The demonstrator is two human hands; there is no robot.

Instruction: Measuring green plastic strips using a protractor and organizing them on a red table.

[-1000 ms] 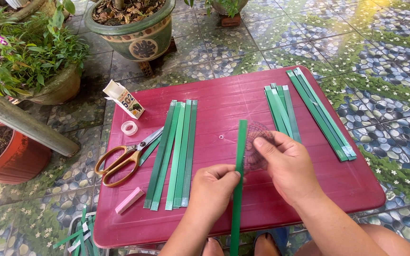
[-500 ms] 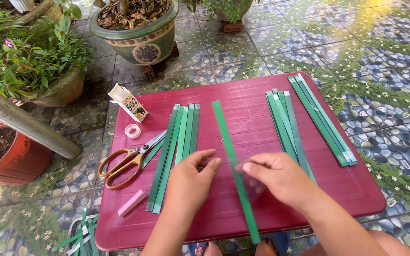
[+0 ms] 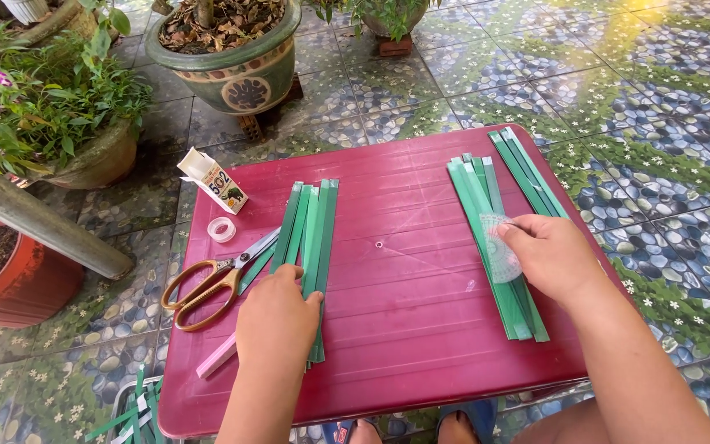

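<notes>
Head view, near to far. Both forearms reach up from the lower edge onto a low red plastic table (image 3: 388, 271). L. hand (image 3: 277, 321) lies palm down, fingers bent, on the near end of the left bundle of green strips (image 3: 310, 247); whether it grips a strip cannot be told. R. hand (image 3: 548, 255) rests knuckles up on the right bundle of green strips (image 3: 486, 238), fingertips pinching a small clear protractor (image 3: 499, 255) flat against the strips. A pink bar (image 3: 217, 355) lies just left of the L. hand. Beyond it: orange-handled scissors (image 3: 207, 284), blades touching the left bundle; a tape roll (image 3: 222, 229); a small white box (image 3: 213, 180) at the far-left corner. A third strip group (image 3: 527, 173) sits at far right. Off-table, far: glazed plant pot (image 3: 232, 70).
</notes>
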